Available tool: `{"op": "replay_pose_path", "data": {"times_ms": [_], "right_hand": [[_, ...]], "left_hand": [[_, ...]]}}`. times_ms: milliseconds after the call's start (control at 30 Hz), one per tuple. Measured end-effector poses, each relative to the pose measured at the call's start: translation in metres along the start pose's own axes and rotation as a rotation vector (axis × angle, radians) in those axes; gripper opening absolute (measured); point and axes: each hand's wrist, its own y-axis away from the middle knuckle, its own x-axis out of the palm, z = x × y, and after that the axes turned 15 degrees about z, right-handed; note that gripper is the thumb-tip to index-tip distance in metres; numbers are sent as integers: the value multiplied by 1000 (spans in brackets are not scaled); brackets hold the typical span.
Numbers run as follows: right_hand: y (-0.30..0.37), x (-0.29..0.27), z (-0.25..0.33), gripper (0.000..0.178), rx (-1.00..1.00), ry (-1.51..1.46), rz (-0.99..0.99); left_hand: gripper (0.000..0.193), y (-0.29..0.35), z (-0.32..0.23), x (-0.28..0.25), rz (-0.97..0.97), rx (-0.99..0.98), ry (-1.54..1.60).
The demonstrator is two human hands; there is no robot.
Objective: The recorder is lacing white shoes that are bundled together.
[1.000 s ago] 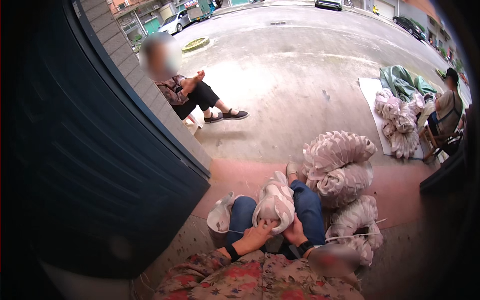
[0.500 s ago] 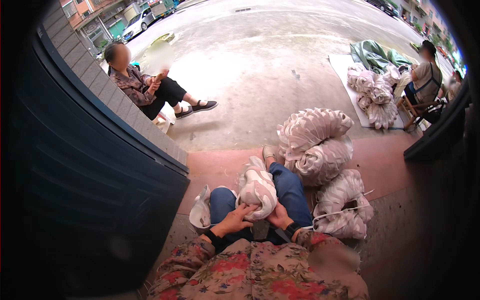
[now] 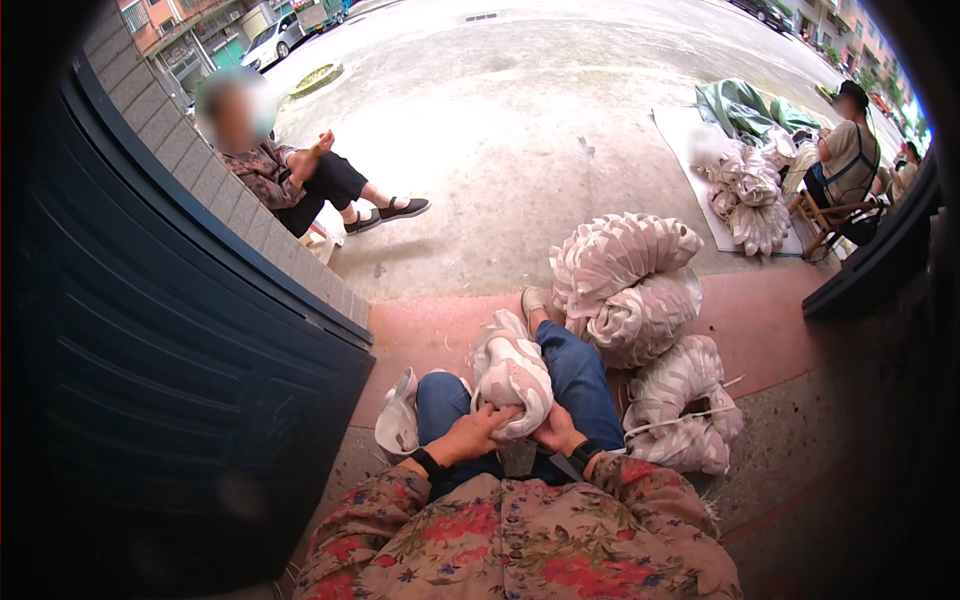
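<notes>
Between my knees lies a bundle of nested pink-and-white shoe uppers (image 3: 512, 372), its rounded open end toward me. My left hand (image 3: 474, 432) grips the left side of that end, fingers curled over the edge. On the opposite side my right hand (image 3: 558, 430) holds it from the right, some of its fingers hidden behind the fabric. Another pale upper (image 3: 398, 415) rests beside my left knee. Dark bands circle both my wrists.
Right of my legs stand a large coiled bundle of uppers (image 3: 630, 285) and a smaller tied one (image 3: 682, 405). A dark blue door (image 3: 190, 370) flanks my left. Outside, one person (image 3: 270, 185) sits at left; another (image 3: 850, 150) sits at right by more bundles (image 3: 745, 185) on a sheet.
My hands stay on the bundle with only a slight shift of the fingers. The seated person at left has moved their hands. The whole view has shifted a little.
</notes>
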Motion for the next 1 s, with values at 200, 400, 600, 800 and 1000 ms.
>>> {"op": "replay_pose_path", "data": {"times_ms": [200,400,600,800,1000], "right_hand": [[-6,-15,-3,53,-27,-27,-28],[1,0,-7,48,-52,57,-74],[37,38,1,30,378,468,-378],[31,65,25,46,-177,1722,-422],[11,52,22,36,-180,2043,-401]], "left_hand": [[66,-3,-5,5,-18,-71,-117],[62,0,-18,0,-17,-154,-246],[59,1,-14,-8,-85,-133,-439],[48,-3,-5,26,-100,-52,-683],[59,-11,5,43,-127,-80,-750]]}}
